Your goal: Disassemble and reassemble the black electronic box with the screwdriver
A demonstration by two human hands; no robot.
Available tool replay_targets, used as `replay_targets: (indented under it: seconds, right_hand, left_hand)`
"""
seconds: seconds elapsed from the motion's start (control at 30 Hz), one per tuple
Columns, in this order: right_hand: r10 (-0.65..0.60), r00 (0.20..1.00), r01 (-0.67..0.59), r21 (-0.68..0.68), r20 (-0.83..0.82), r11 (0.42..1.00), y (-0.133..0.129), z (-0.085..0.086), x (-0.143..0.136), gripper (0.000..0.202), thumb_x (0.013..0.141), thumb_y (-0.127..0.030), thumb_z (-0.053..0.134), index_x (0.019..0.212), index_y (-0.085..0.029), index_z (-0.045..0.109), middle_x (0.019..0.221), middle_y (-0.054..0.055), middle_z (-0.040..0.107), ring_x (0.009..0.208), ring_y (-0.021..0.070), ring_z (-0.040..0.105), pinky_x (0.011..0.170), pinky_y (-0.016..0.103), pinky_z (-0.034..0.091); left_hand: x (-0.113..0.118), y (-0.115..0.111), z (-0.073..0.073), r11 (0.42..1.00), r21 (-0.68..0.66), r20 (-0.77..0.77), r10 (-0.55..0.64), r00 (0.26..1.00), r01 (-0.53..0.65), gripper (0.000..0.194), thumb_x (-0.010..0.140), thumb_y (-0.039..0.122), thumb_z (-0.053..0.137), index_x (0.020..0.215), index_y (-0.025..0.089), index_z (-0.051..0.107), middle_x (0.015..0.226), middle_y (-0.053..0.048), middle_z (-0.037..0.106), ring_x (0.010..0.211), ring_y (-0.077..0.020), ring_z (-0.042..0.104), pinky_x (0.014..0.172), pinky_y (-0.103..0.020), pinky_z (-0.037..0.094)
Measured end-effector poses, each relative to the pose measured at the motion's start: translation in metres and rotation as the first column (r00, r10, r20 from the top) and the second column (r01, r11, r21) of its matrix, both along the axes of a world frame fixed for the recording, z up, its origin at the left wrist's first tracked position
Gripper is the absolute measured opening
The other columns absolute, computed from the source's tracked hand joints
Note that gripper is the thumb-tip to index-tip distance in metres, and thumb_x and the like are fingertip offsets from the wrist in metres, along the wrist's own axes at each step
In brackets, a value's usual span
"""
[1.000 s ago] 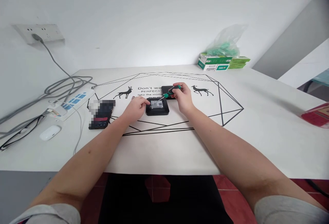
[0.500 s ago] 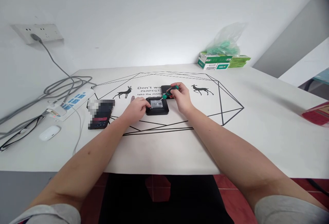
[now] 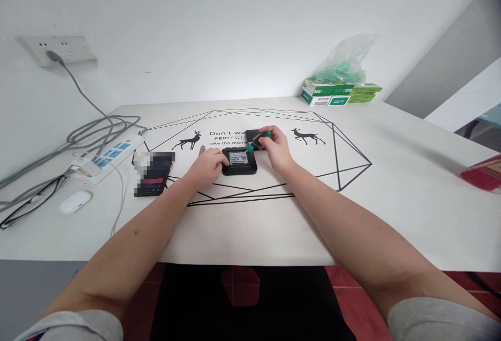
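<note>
A flat black device with rounded corners and a white printed label (image 3: 239, 170) lies on the table in front of me. My left hand (image 3: 208, 167) grips its left edge, fingers bent and pressed together near the label. In my right hand (image 3: 277, 149) is a screwdriver with a green and black handle (image 3: 262, 137), held at a slant. Its thin shaft runs down and left across the label toward my left fingertips; I cannot make out what the tip touches. Partly covered by the right hand, a second flat black piece (image 3: 251, 133) lies just behind the device.
Left are a phone (image 3: 156, 174), a white earbud case (image 3: 75, 202), a power strip (image 3: 113, 157) with tangled cables and dark-framed glasses (image 3: 35, 198). Green-white boxes (image 3: 326, 90) with a plastic bag on top stand at the back right. A red package (image 3: 483, 174) sits far right.
The screwdriver handle has turned slightly in my right hand's fingers. My left hand and the black device stay in place.
</note>
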State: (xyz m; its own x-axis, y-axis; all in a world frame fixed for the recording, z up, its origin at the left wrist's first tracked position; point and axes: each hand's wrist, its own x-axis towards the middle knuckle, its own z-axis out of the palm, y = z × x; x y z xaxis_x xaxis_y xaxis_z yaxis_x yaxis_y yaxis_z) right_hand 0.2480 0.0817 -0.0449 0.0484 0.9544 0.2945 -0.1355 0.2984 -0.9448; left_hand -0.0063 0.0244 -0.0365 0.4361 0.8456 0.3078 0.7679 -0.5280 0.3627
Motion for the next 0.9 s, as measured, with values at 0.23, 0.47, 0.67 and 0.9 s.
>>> replay_targets:
  seconds: [0.23, 0.47, 0.67, 0.9]
  right_hand:
    - [-0.051, 0.999, 0.051, -0.002, 0.004, 0.999, 0.006, -0.001, 0.007, 0.03, 0.07, -0.032, 0.069, 0.099, -0.028, 0.061, 0.086, -0.002, 0.073, 0.082, 0.0203, 0.067, 0.076, 0.039, 0.057]
    - [-0.045, 0.998, 0.045, 0.004, 0.036, 0.999, 0.003, -0.004, -0.002, 0.036, 0.074, -0.039, 0.078, 0.104, -0.028, 0.061, 0.091, -0.001, 0.07, 0.08, 0.0193, 0.067, 0.088, 0.044, 0.06]
    - [-0.004, 0.94, -0.036, 0.111, 0.341, 0.993, -0.018, -0.007, -0.019, 0.035, 0.08, -0.043, 0.081, 0.11, -0.029, 0.067, 0.099, 0.001, 0.076, 0.09, 0.024, 0.071, 0.099, 0.05, 0.06]
    - [0.051, 0.907, -0.111, 0.119, 0.419, 0.987, -0.027, -0.008, -0.027, 0.031, 0.085, -0.043, 0.077, 0.111, -0.028, 0.068, 0.104, 0.004, 0.078, 0.091, 0.0246, 0.071, 0.093, 0.048, 0.061]
  left_hand:
    - [-0.003, 0.003, -0.003, 0.999, 0.029, 0.022, 0.039, 0.999, -0.04, 0.042, 0.096, 0.004, 0.044, 0.101, 0.024, 0.081, 0.112, -0.008, 0.077, 0.116, -0.0275, 0.07, 0.115, -0.048, 0.054]
    - [-0.014, 0.012, -0.003, 0.926, 0.074, 0.09, 0.362, 0.928, -0.369, 0.042, 0.093, -0.001, 0.044, 0.101, 0.022, 0.079, 0.115, -0.011, 0.076, 0.118, -0.0303, 0.07, 0.11, -0.047, 0.055]
    - [-0.017, 0.014, -0.003, 0.897, 0.117, 0.037, 0.424, 0.905, -0.425, 0.038, 0.094, 0.001, 0.049, 0.101, 0.024, 0.077, 0.115, -0.011, 0.076, 0.119, -0.0338, 0.066, 0.108, -0.051, 0.054]
    - [-0.01, 0.011, -0.002, 0.901, 0.084, -0.021, 0.429, 0.903, -0.426, 0.039, 0.092, -0.001, 0.049, 0.103, 0.023, 0.078, 0.114, -0.012, 0.076, 0.12, -0.0343, 0.066, 0.107, -0.05, 0.054]
